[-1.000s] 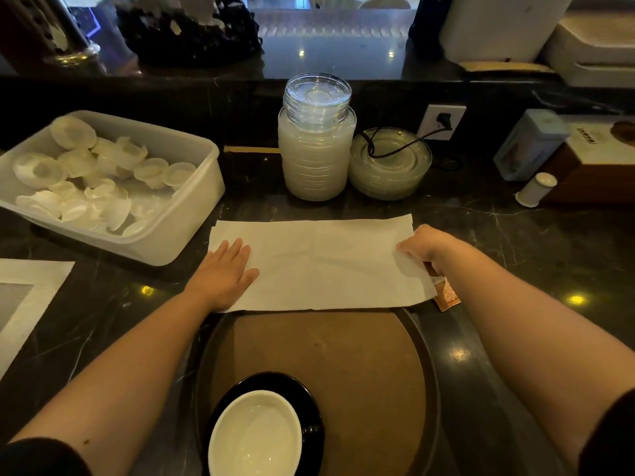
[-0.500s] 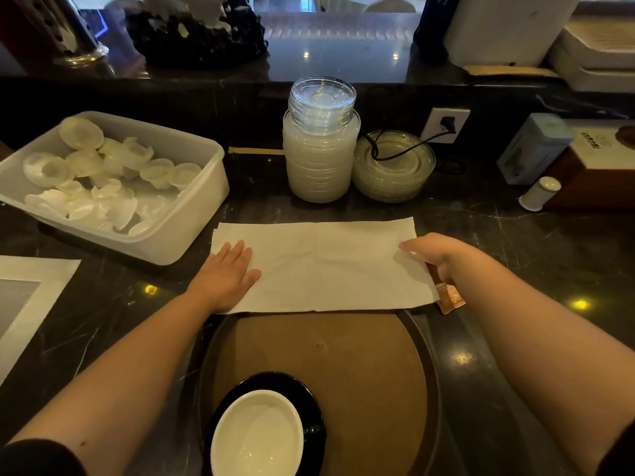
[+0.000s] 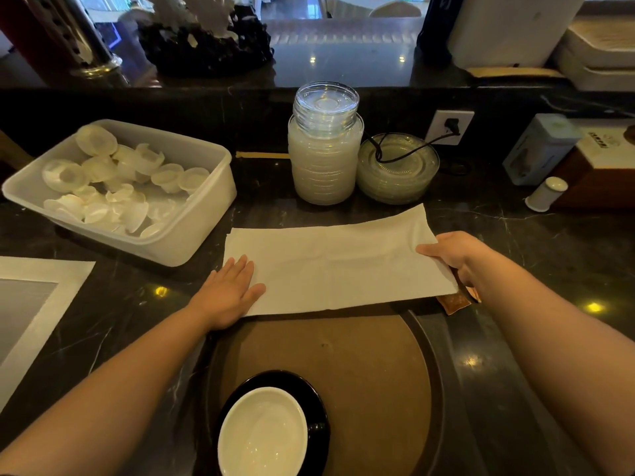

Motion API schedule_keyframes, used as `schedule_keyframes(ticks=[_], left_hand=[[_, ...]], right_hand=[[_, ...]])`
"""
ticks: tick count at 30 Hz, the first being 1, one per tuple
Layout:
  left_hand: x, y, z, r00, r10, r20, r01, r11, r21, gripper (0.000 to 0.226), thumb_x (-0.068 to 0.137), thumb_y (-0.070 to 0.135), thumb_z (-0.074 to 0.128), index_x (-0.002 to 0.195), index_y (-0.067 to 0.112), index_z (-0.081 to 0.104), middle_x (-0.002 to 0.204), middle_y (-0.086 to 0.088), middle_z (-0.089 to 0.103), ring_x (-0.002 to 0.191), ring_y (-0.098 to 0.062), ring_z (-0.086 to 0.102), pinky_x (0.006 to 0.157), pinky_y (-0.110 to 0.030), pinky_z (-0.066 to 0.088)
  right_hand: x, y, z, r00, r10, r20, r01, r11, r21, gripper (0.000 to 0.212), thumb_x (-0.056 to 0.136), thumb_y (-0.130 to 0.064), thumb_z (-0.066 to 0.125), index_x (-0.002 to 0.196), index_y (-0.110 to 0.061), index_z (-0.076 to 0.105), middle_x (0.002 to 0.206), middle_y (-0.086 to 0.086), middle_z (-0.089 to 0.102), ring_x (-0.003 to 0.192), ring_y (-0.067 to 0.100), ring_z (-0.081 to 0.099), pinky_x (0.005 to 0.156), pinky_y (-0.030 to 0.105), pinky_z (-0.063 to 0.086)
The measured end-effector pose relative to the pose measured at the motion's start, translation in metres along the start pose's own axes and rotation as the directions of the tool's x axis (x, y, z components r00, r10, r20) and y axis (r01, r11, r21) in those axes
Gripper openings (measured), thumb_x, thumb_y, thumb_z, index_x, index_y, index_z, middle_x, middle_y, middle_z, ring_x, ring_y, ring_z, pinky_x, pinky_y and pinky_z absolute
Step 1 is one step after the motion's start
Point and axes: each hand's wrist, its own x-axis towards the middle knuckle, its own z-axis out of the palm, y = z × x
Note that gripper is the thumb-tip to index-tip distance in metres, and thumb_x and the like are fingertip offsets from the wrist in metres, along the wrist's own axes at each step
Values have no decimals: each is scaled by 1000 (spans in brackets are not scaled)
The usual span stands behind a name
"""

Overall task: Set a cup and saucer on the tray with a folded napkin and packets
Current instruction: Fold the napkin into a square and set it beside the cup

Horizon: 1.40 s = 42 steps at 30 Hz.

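Observation:
A white napkin (image 3: 338, 264) lies spread lengthwise on the dark counter, just beyond the round brown tray (image 3: 360, 365). My left hand (image 3: 228, 292) rests flat with fingers apart on the napkin's left end. My right hand (image 3: 453, 257) pinches the napkin's right end, which is lifted off the counter. A brown packet (image 3: 455, 300) peeks out under that hand. On the tray's near side, a white cup (image 3: 263, 434) sits on a black saucer (image 3: 318, 420).
A plastic tub (image 3: 192, 235) of small white cups stands at the left. Stacked glass saucers (image 3: 324, 149) and glass plates (image 3: 398, 173) stand behind the napkin, with a cord to the wall socket (image 3: 448, 127). A small white shaker (image 3: 546, 194) and boxes sit at the right.
My right hand has closed on the napkin's right end and raised it; the far right corner now tilts up. My left hand stays pressed on the left end.

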Motion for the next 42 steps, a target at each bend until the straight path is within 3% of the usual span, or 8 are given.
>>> schedule_keyframes(ticks=[5, 12, 20, 26, 29, 34, 42], left_hand=[[-13, 9, 9, 999, 30, 35, -31, 999, 32, 85, 87, 70, 6, 152, 17, -8, 161, -2, -13, 146, -18, -13, 117, -45, -1], [-26, 14, 17, 1000, 19, -1, -18, 996, 85, 88, 86, 74, 10, 151, 19, -13, 161, -1, -11, 146, -18, -11, 116, -45, -2], [-56, -6, 22, 981, 194, 22, -190, 922, 338, 87, 77, 82, -3, 143, 30, -26, 156, 2, -23, 142, -15, -24, 115, -41, -12], [-57, 2, 11, 986, 162, -35, -152, 970, 188, 87, 82, 77, -2, 149, 23, -14, 157, 5, -18, 141, -10, -19, 115, -35, -9], [-33, 14, -2, 991, 113, -67, -106, 989, 98, 78, 91, 67, 11, 153, 21, -5, 159, 2, -13, 144, -12, -13, 117, -38, -3], [-2, 25, 1, 979, 203, -21, -198, 971, 133, 73, 93, 66, 15, 152, 28, -6, 161, 3, -10, 147, -17, -7, 116, -43, 2], [1, 18, 20, 976, 209, -56, -205, 976, 78, 79, 89, 72, 11, 150, 28, -13, 160, 3, -14, 146, -16, -11, 114, -42, -4]], right_hand=[[-6, 19, -18, 1000, 17, -24, -15, 997, 77, 27, 83, -34, 76, 101, -17, 64, 101, 13, 69, 86, 35, 70, 80, 53, 56], [-7, 40, -17, 999, 46, -14, -44, 987, 158, 27, 85, -36, 73, 103, -19, 62, 103, 14, 68, 89, 37, 69, 84, 57, 55], [-6, 49, -24, 997, 69, -19, -63, 972, 226, 23, 88, -32, 70, 102, -16, 61, 102, 17, 67, 88, 37, 68, 82, 54, 55], [-10, 46, -26, 999, 41, 28, -47, 955, 292, 27, 88, -38, 69, 106, -19, 61, 100, 16, 72, 78, 35, 75, 70, 51, 59], [-15, 43, -34, 997, -37, 61, 18, 955, 296, 26, 88, -39, 68, 107, -21, 63, 98, 16, 73, 72, 33, 75, 60, 50, 59], [-33, 10, -54, 965, -262, 21, 255, 952, 170, 21, 89, -36, 67, 100, -18, 71, 88, 10, 77, 76, 24, 76, 62, 39, 59], [-99, -67, -10, 808, -589, 4, 586, 805, 90, 14, 87, -39, 67, 75, -36, 73, 77, -5, 75, 70, 15, 74, 59, 31, 55]])
